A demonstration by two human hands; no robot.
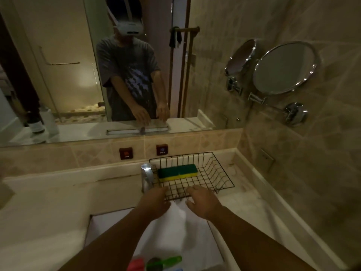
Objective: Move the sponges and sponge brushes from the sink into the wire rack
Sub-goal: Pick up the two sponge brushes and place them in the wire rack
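Observation:
A black wire rack (218, 173) stands on the counter behind the white sink (195, 235). Two green and yellow sponges (177, 172) lie side by side in the rack. My left hand (154, 202) and my right hand (203, 201) hover at the rack's front edge, fingers apart, holding nothing. At the bottom of the sink lie a green-handled sponge brush (166, 261) and a red piece (136, 264), partly cut off by the frame. A bit of blue shows beside them.
A chrome faucet (146, 178) stands just left of the rack. Red hot and cold buttons (126, 153) sit on the tiled ledge below the big mirror. Round shaving mirrors (285, 68) stick out from the right wall. Pale counter surrounds the sink.

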